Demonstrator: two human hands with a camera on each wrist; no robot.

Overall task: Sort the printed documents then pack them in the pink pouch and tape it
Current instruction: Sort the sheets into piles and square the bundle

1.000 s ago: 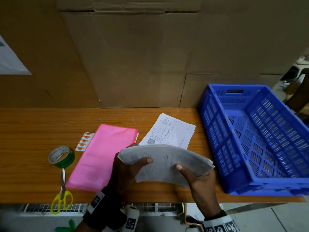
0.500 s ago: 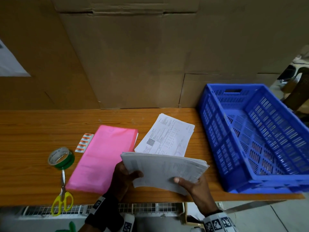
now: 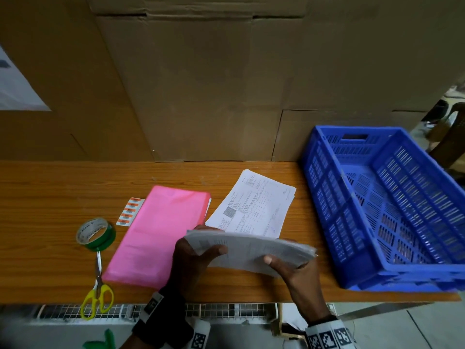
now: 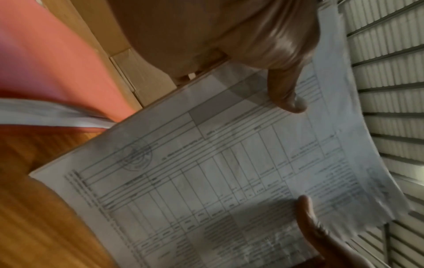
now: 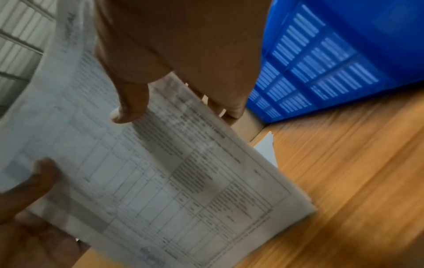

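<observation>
Both hands hold a bowed stack of printed documents (image 3: 251,250) above the table's front edge. My left hand (image 3: 193,260) grips its left end, thumb on the top sheet; my right hand (image 3: 297,270) grips the right end the same way. The top sheet is a ruled form with a round stamp (image 4: 206,172) (image 5: 160,172). A second pile of printed sheets (image 3: 254,205) lies flat on the table behind the held stack. The pink pouch (image 3: 156,235) lies flat to its left. A green roll of tape (image 3: 95,234) stands left of the pouch.
Yellow-handled scissors (image 3: 97,293) lie at the front edge below the tape. A strip of orange labels (image 3: 130,211) lies beside the pouch. A blue slatted crate (image 3: 387,205) (image 5: 321,63) fills the table's right end. Cardboard boxes (image 3: 201,84) wall the back.
The stack in my hands has risen slightly and bowed more, with its right end lifted; both thumbs have shifted on the top sheet. Nothing on the table has moved.
</observation>
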